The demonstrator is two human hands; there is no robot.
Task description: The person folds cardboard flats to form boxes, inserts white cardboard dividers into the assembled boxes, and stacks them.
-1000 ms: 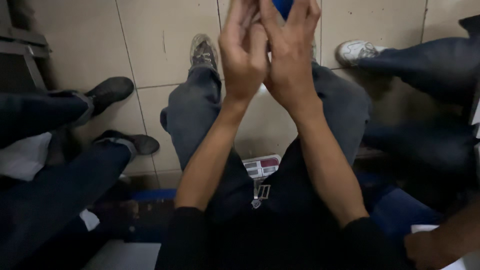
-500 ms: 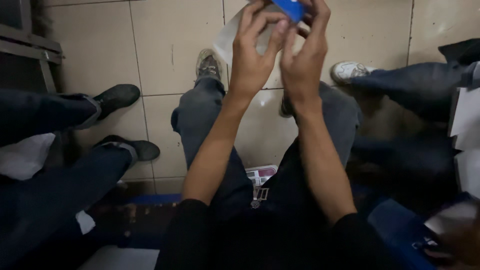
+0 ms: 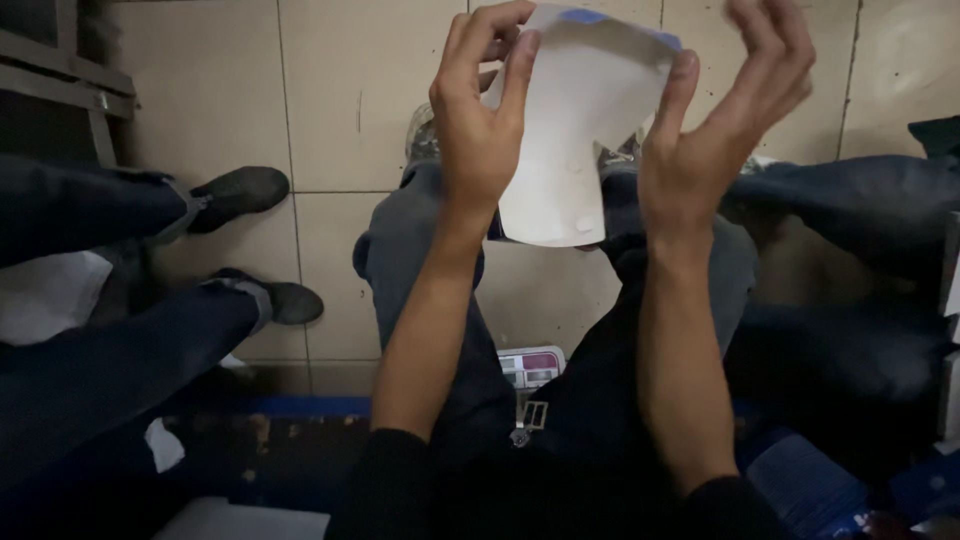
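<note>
The sheet [image 3: 575, 130] sits high in the view, between the 2 raised hands: the left hand [image 3: 480, 130] at its left edge, the right hand [image 3: 715, 140] at its right edge. Below and behind the sheet lie the person's own knees [image 3: 420, 240] over the tiled floor [image 3: 340, 90]. To the left, another person's 2 shoes [image 3: 240, 195] rest on the floor, 1 nearer than the other. On the person's lap, between the forearms, lies a small box [image 3: 530, 365]. At far right, another person's leg [image 3: 860, 200] crosses the view.
</note>
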